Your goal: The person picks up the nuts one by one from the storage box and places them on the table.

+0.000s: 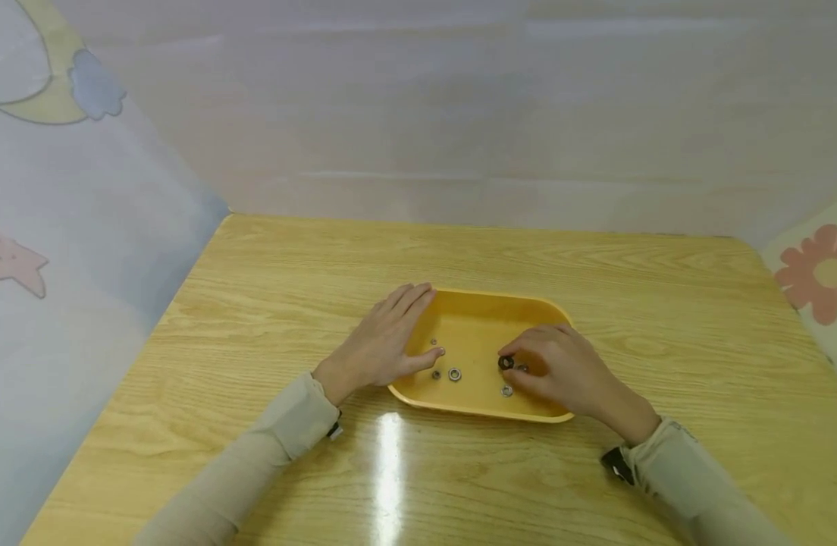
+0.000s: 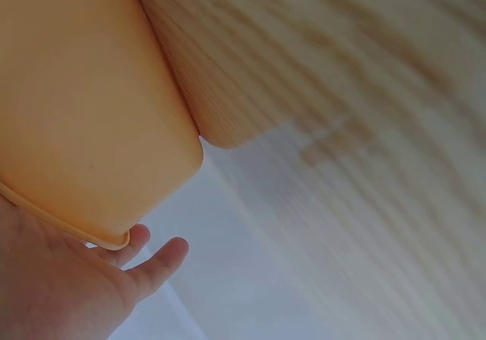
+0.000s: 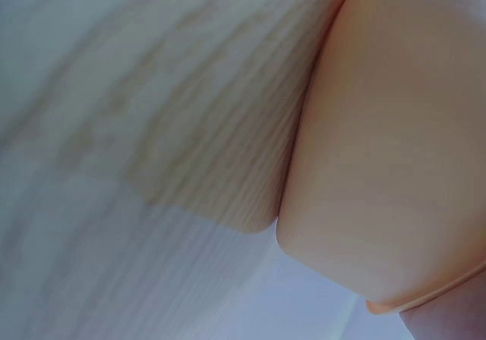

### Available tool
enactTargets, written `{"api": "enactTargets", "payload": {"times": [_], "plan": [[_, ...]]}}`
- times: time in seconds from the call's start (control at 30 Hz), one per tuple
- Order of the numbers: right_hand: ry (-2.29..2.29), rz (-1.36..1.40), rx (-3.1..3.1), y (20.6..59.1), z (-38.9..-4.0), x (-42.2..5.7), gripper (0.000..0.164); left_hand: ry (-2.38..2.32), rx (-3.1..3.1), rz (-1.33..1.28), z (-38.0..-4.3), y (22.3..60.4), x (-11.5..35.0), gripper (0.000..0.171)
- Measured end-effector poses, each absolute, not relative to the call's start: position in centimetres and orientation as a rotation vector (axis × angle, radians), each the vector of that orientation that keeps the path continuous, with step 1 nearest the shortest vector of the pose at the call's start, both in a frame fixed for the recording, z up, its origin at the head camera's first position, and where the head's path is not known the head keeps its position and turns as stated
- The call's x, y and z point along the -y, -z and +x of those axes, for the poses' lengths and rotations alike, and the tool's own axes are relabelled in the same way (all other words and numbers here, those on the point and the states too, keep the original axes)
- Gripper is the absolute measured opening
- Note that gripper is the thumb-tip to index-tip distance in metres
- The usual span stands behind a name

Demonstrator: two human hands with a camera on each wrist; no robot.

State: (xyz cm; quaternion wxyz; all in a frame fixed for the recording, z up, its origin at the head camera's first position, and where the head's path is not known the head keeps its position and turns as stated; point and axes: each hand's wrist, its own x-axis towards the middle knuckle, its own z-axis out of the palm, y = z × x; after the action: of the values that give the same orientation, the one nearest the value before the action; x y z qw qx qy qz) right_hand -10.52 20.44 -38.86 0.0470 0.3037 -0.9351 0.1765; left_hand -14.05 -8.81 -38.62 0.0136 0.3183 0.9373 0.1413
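Observation:
A yellow plastic tray [image 1: 483, 412] lies on the table with several small metal nuts on its floor. My left hand [image 1: 384, 341] rests across its left rim, fingers extended toward the far corner and thumb reaching inside. Near that thumb are a larger silver nut [image 1: 455, 374] and a few smaller ones. Inside the right half, my right hand [image 1: 562, 368] pinches a black nut [image 1: 506, 362] between thumb and index finger. One silver nut [image 1: 506, 391] lies just below this thumb, and another [image 1: 523, 368] is partly hidden by the hand. Both wrist views show mainly the tray's outer wall [image 2: 91, 112].
The wooden table [image 1: 268, 303] extends on all sides of the tray. Behind it hangs a pale cloth backdrop [image 1: 425, 114], with printed cloth at left and right. Light reflects off the tabletop in front of the tray.

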Motion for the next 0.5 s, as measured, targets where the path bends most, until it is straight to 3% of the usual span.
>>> {"api": "enactTargets", "payload": {"times": [0.5], "plan": [[-0.690, 0.986, 2.728, 38.80, -10.62, -20.74, 0.024, -0.407, -2.921, 1.012, -14.20, 38.56, 8.79, 0.087]]}}
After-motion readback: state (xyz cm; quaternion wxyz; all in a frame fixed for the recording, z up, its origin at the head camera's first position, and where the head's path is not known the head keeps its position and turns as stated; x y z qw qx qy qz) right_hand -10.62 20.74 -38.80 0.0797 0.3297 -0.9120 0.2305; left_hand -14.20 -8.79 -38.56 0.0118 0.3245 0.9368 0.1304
